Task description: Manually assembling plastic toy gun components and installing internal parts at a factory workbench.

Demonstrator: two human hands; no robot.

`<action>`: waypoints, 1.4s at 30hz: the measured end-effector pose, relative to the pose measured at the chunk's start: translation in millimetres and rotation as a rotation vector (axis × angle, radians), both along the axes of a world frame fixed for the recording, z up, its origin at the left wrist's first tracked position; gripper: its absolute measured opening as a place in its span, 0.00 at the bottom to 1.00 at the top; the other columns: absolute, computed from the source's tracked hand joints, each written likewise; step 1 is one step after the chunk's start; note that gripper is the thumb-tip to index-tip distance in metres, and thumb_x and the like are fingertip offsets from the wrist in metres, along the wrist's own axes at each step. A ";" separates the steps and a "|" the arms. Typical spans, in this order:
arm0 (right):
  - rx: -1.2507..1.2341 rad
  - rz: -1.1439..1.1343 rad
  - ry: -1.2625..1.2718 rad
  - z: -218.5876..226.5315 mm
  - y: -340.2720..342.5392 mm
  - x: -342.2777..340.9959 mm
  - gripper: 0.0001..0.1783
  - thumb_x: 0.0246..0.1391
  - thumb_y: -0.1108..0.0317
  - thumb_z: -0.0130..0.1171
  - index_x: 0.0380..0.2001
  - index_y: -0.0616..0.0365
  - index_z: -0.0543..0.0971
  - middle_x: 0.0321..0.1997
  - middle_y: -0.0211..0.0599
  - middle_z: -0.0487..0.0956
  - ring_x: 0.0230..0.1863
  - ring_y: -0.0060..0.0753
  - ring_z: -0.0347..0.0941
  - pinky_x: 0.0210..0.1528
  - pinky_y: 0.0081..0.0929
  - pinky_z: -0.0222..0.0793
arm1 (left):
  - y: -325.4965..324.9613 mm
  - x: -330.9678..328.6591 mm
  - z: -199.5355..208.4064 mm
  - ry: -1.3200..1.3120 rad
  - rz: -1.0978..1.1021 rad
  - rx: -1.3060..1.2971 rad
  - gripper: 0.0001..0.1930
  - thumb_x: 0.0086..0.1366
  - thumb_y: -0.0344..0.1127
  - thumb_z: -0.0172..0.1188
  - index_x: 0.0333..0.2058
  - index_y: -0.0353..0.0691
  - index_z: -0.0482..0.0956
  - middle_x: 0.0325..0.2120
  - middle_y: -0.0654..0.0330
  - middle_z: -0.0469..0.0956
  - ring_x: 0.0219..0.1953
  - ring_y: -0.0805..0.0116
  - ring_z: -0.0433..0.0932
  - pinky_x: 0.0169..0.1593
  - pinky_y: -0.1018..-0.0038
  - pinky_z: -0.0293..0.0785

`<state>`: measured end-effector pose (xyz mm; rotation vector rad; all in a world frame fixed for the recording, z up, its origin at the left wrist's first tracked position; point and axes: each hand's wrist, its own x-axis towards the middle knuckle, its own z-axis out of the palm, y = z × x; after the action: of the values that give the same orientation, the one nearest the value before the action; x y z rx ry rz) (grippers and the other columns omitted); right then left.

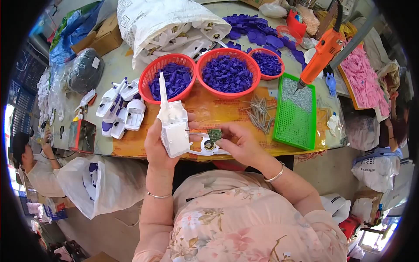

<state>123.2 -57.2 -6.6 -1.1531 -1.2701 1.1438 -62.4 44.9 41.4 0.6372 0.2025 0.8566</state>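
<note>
My left hand [156, 147] is wrapped round a white plastic toy housing [176, 135] with a long narrow stem pointing away from me. Between the fingertips of my right hand [244, 144] is a small green circuit board [214, 134], pinched by its right edge. Thin wires, partly red, run from the board toward the housing. Just below the board is another white shell part [222, 151] with a round metal-rimmed piece [208, 144] in it; whether it joins the housing I cannot tell.
Red baskets [146, 89] of purple plastic parts stand ahead. A green tray [311, 139] of small screws is at the right, under a hanging orange electric screwdriver [322, 54]. Loose metal rods [261, 113] lie beside it. White-and-purple assemblies [120, 109] sit left. A co-worker [37, 166] is far left.
</note>
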 end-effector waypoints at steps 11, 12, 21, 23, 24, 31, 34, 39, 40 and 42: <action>-0.111 -0.175 0.375 23.8 -5.9 12.0 0.11 0.54 0.77 0.55 0.42 0.63 0.76 0.31 0.30 0.77 0.30 0.15 0.71 0.35 0.14 0.69 | -19.3 26.2 -21.6 0.502 0.064 0.378 0.27 0.57 0.29 0.58 0.55 0.32 0.63 0.44 0.60 0.70 0.45 0.73 0.70 0.49 0.77 0.68; -0.111 -0.176 0.375 27.0 -5.3 11.2 0.11 0.54 0.77 0.55 0.42 0.63 0.76 0.31 0.30 0.77 0.30 0.15 0.71 0.35 0.14 0.69 | -19.4 28.8 -23.5 0.458 0.010 0.331 0.27 0.57 0.29 0.57 0.55 0.32 0.64 0.44 0.61 0.70 0.44 0.74 0.70 0.48 0.77 0.68; -0.048 -0.208 0.012 32.8 1.2 0.8 0.07 0.56 0.77 0.51 0.38 0.65 0.76 0.29 0.30 0.77 0.25 0.15 0.73 0.26 0.14 0.69 | -24.8 33.6 -29.8 0.558 -0.119 0.326 0.24 0.51 0.26 0.60 0.50 0.34 0.71 0.35 0.65 0.75 0.33 0.80 0.73 0.34 0.82 0.70; -0.075 -0.255 0.162 35.3 2.2 -1.5 0.07 0.56 0.78 0.51 0.37 0.64 0.75 0.26 0.27 0.75 0.22 0.14 0.70 0.24 0.13 0.66 | -24.1 32.9 -27.8 0.551 -0.113 0.244 0.23 0.50 0.25 0.59 0.49 0.34 0.72 0.35 0.66 0.75 0.31 0.80 0.73 0.33 0.82 0.70; -0.035 -0.303 0.114 36.4 0.7 1.3 0.07 0.56 0.78 0.51 0.38 0.64 0.75 0.26 0.27 0.74 0.21 0.14 0.69 0.24 0.13 0.65 | -22.4 31.1 -25.9 0.494 -0.141 0.148 0.24 0.50 0.24 0.58 0.49 0.33 0.71 0.35 0.61 0.76 0.33 0.74 0.75 0.35 0.77 0.73; 0.076 -0.132 -0.066 29.3 -2.0 17.8 0.08 0.50 0.75 0.58 0.35 0.63 0.78 0.31 0.30 0.73 0.28 0.19 0.69 0.29 0.18 0.65 | -19.1 23.4 -23.0 0.403 -0.226 -0.052 0.25 0.49 0.25 0.55 0.49 0.28 0.68 0.38 0.48 0.76 0.38 0.56 0.80 0.41 0.59 0.80; 0.157 -0.147 -0.186 28.4 -0.7 17.2 0.06 0.48 0.73 0.60 0.32 0.61 0.79 0.29 0.35 0.77 0.27 0.26 0.73 0.29 0.23 0.68 | -20.7 24.4 -22.9 0.421 -0.202 -0.061 0.25 0.49 0.25 0.55 0.49 0.28 0.68 0.38 0.49 0.76 0.38 0.57 0.80 0.41 0.59 0.81; 0.409 -0.345 -0.276 18.4 2.2 19.2 0.05 0.48 0.76 0.59 0.31 0.62 0.80 0.26 0.35 0.77 0.27 0.25 0.73 0.29 0.22 0.67 | -19.8 30.7 -24.9 0.351 -0.196 -0.070 0.22 0.55 0.31 0.58 0.49 0.29 0.68 0.38 0.51 0.76 0.37 0.59 0.79 0.41 0.61 0.80; 0.404 -0.354 -0.277 16.5 1.5 19.8 0.05 0.48 0.76 0.59 0.31 0.62 0.80 0.26 0.35 0.77 0.27 0.25 0.73 0.29 0.22 0.67 | -19.6 32.5 -26.2 0.354 -0.205 -0.071 0.22 0.55 0.31 0.58 0.49 0.29 0.68 0.38 0.51 0.76 0.37 0.59 0.79 0.41 0.61 0.80; 0.219 -0.444 -0.045 12.5 1.2 17.9 0.05 0.48 0.76 0.59 0.31 0.62 0.80 0.25 0.35 0.76 0.27 0.25 0.73 0.28 0.21 0.67 | -19.2 36.4 -28.5 0.449 -0.131 -0.059 0.25 0.58 0.41 0.58 0.49 0.29 0.66 0.37 0.47 0.77 0.34 0.55 0.81 0.36 0.64 0.82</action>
<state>141.1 -55.9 5.9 -1.2210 -1.0697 0.6387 -26.0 25.7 13.0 0.7737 0.5825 0.5709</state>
